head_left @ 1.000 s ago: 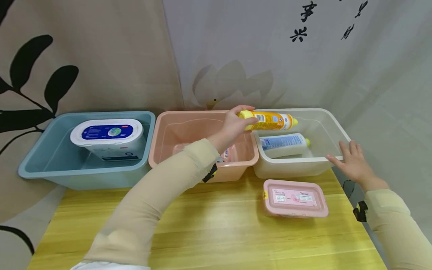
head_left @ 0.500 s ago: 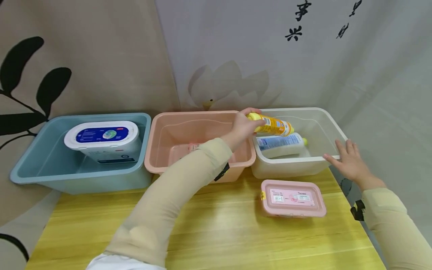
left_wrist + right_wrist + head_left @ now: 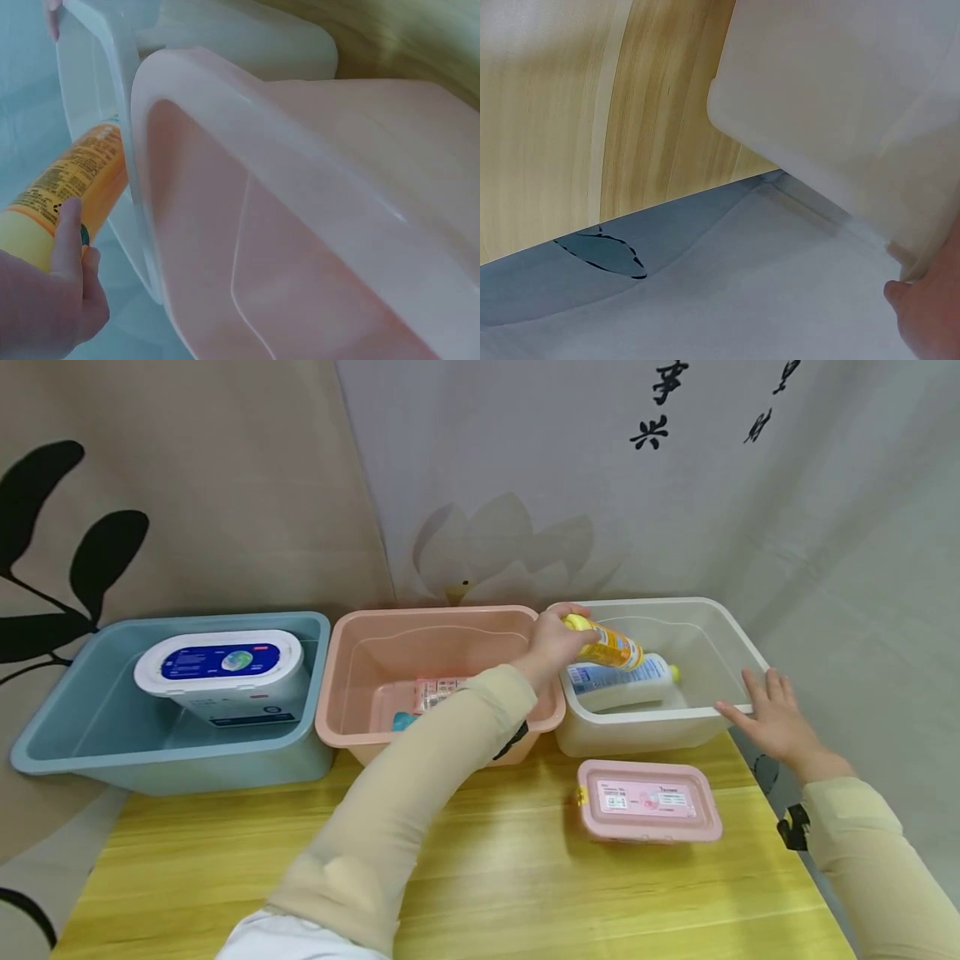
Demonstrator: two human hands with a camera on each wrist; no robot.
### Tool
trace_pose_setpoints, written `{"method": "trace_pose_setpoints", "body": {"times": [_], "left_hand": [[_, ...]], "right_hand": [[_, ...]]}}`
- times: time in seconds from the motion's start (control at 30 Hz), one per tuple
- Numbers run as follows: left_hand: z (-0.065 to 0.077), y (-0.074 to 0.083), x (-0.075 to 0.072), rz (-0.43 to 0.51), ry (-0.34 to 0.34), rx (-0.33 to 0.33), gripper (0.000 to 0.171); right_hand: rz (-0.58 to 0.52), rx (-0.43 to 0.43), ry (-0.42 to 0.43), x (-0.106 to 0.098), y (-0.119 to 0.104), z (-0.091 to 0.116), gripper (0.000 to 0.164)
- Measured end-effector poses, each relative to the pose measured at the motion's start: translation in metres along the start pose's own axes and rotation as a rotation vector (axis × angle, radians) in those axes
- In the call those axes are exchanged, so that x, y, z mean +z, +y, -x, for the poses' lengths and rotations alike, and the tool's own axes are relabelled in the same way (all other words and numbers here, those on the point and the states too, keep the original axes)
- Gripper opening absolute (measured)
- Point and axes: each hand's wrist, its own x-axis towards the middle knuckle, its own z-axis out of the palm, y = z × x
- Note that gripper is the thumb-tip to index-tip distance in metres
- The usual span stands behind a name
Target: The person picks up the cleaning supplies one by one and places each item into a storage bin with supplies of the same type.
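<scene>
My left hand (image 3: 558,643) grips a yellow bottle (image 3: 615,649) by its base end, fingers and thumb around it. The bottle tilts down to the right, its far end over the white bin (image 3: 712,715). In the left wrist view, the orange label of the bottle (image 3: 82,169) shows beside the bin's rim. A white bottle (image 3: 626,685) with a blue label and yellow-green cap lies inside that bin. My right hand (image 3: 783,727) rests at the bin's front right corner, fingers spread and fairly straight. In the right wrist view, only part of the right hand (image 3: 934,307) appears.
Left of the white bin stands a pink bin (image 3: 360,693) holding a pink packet (image 3: 435,692) and something blue (image 3: 403,721). A blue bin (image 3: 45,743) holds a white lidded tub (image 3: 225,677). A pink box (image 3: 649,802) lies on the wooden table (image 3: 525,893).
My left hand has carried the yellow bottle to the right, and its far end has tipped down into the white bin's opening. The right hand stays at the rim. The view shifted slightly.
</scene>
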Motion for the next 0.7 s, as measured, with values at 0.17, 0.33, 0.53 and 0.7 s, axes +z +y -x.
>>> {"method": "trace_pose_setpoints", "body": {"times": [0.17, 0.33, 0.53, 0.7], "left_hand": [[-0.004, -0.004, 0.008, -0.042, 0.001, 0.019, 0.031], [-0.007, -0.007, 0.011, -0.058, -0.01, 0.053, 0.032], [-0.006, -0.007, 0.016, -0.04, -0.03, 0.058, 0.033], [-0.009, -0.007, 0.021, -0.026, -0.028, 0.044, 0.034]], "right_hand": [[0.006, -0.003, -0.002, -0.001, 0.002, 0.0, 0.086], [-0.002, -0.002, 0.002, 0.0, 0.002, 0.0, 0.086], [-0.006, 0.007, 0.01, 0.0, 0.002, 0.002, 0.086], [-0.012, 0.007, 0.015, 0.003, 0.001, 0.002, 0.085]]}}
